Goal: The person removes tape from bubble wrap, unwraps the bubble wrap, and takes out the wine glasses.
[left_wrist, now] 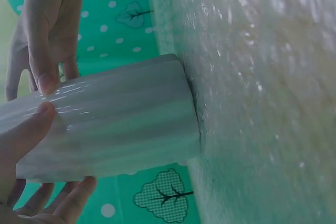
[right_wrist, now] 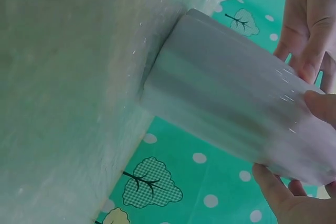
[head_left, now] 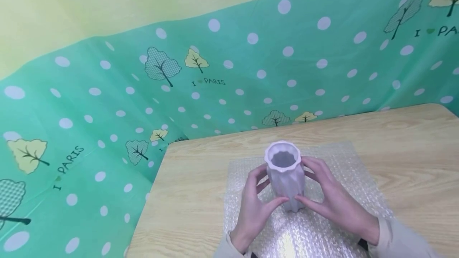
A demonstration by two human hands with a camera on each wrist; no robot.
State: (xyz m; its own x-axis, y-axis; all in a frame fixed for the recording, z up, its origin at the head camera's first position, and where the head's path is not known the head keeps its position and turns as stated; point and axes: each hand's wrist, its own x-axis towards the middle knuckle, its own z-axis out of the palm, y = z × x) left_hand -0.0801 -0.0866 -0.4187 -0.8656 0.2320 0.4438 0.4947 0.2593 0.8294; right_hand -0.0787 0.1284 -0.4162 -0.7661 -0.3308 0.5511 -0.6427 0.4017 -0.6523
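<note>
A pale, glossy ribbed vase (head_left: 287, 182) with a scalloped rim and a wide mouth stands upright on a sheet of bubble wrap (head_left: 247, 178). My left hand (head_left: 252, 206) grips it from the left, thumb on the near side and fingers round the far left side. From the right, my right hand (head_left: 337, 202) grips it the same way, the two thumbs close together at the front. Both wrist views show the base of the vase (left_wrist: 131, 119) at the bubble wrap, with thumb and fingers of both hands on its upper part.
Under the bubble wrap lies a light wood-grain table (head_left: 193, 178). A green cloth (head_left: 229, 63) with white dots, trees and lettering hangs behind the table and along its left side, with a yellow band above.
</note>
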